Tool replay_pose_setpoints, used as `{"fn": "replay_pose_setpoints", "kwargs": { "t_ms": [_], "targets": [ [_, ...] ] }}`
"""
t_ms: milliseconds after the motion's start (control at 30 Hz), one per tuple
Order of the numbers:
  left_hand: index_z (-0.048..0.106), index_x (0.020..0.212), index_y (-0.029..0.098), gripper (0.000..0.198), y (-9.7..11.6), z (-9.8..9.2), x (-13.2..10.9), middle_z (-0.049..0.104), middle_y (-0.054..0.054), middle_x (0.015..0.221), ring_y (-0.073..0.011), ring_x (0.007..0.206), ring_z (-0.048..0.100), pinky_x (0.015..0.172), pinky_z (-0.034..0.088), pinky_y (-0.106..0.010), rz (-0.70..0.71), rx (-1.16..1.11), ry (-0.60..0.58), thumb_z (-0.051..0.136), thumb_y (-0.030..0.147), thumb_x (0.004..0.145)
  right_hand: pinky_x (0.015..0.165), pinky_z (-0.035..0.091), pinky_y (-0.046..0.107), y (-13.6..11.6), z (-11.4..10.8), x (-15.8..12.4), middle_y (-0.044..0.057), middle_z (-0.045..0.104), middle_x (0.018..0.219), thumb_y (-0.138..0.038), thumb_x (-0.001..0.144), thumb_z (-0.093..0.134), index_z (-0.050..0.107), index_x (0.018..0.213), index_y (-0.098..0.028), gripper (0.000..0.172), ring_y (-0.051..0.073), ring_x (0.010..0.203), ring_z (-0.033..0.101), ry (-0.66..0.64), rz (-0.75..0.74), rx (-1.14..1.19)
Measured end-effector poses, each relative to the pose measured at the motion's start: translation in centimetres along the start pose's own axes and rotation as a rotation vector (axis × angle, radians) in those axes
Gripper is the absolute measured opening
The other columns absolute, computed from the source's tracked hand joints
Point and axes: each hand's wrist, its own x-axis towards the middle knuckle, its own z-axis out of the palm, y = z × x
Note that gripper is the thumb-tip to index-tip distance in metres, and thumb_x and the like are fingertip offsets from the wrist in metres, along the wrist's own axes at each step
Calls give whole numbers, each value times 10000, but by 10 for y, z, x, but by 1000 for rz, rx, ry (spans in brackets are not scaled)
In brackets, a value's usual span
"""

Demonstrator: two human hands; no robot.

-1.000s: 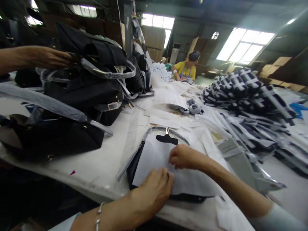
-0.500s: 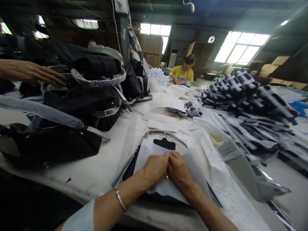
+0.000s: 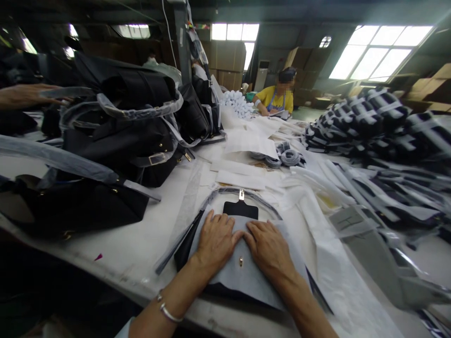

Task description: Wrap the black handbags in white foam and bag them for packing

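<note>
A black handbag (image 3: pixel 183 251) lies flat at the table's near edge, its front covered by a sheet of thin pale paper (image 3: pixel 259 281). My left hand (image 3: pixel 217 237) rests on the paper's left half, fingers stretched out and pointing away from me. On the right half lies my right hand (image 3: pixel 268 244), flat with its fingers apart. The two thumbs nearly meet in the middle. Below them a small gold clasp (image 3: pixel 241 261) shows through the paper. Beyond my fingertips the black flap tab (image 3: pixel 241 210) with its gold buckle sticks out, inside the wrapped handle (image 3: pixel 271 206).
Black handbags (image 3: pixel 127 145) with wrapped straps are piled on the left, where a co-worker's hand (image 3: pixel 28 96) reaches in. Paper sheets (image 3: pixel 253 143) and rolled straps (image 3: pixel 289 157) lie ahead. Wrapped black pieces (image 3: pixel 366 115) and a grey bag marked H (image 3: pixel 380 258) occupy the right. Another person (image 3: pixel 278 96) sits beyond.
My hands were together at the middle of the paper; they have moved apart and flattened out, uncovering the clasp. The co-worker's hand at left has drawn back and now touches a wrapped strap.
</note>
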Motion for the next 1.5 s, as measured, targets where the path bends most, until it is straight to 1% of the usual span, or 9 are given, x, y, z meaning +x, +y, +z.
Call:
{"fn": "replay_pose_setpoints", "kwargs": {
  "t_ms": [133,300,533,733,1033,1167,1333,1400,1500],
  "targets": [
    [653,975,176,232,0,-4,4,678,-72,929,-266,934,625,987,395,-472,-19,29,-5,523,369,984,873,419,374,-3,-5,1,64,729,1028,-367,1019,449,680,1075,-221,280,240,972,645,-20,-3,-38],
    [646,861,171,309,-3,-8,11,682,-79,829,-275,851,635,826,408,-444,-13,11,-29,445,347,1018,753,373,347,-3,-8,11,36,711,827,-395,1032,397,656,845,-241,355,232,849,640,-87,-8,-69],
    [672,827,176,356,-6,-11,16,710,-65,760,-252,740,657,746,394,-410,-2,-35,-41,403,293,1029,604,319,319,0,-6,24,30,735,741,-448,1058,259,657,741,-250,546,197,666,664,-208,55,-32],
    [670,777,156,375,-7,-7,12,718,-90,770,-249,800,670,840,395,-423,-54,-60,-12,421,294,1022,606,342,308,0,-2,16,29,710,725,-446,1037,342,610,736,-240,453,204,700,667,-138,46,-83],
    [674,778,138,336,-6,-4,14,709,-100,747,-270,787,666,805,402,-430,-65,-67,-13,468,284,1000,589,403,315,-3,0,31,83,728,727,-504,1034,275,637,865,-229,485,258,688,707,-328,203,-128],
    [676,823,123,266,-6,-1,12,708,-124,795,-294,860,651,882,385,-463,-82,-67,3,512,269,974,656,477,362,2,10,27,133,738,923,-512,1015,337,580,1147,-181,432,293,807,714,-169,274,-66],
    [664,849,120,237,-6,-1,7,695,-136,836,-302,912,623,924,374,-464,-90,-77,18,518,267,963,982,445,489,15,26,24,254,518,1393,-557,905,542,313,1484,-82,783,365,1269,517,100,245,56],
    [655,856,123,208,-6,-3,6,688,-136,865,-299,928,611,933,376,-460,-91,-85,29,529,257,953,1029,411,512,20,27,25,246,482,1435,-560,855,606,296,1502,-94,855,367,1308,477,102,266,176],
    [625,870,144,139,-6,-3,4,668,-120,894,-287,932,595,929,391,-447,-97,-110,54,553,247,930,972,466,468,23,21,27,185,564,1353,-523,808,667,337,1494,-154,846,313,1183,572,134,304,458]
  ]
}}
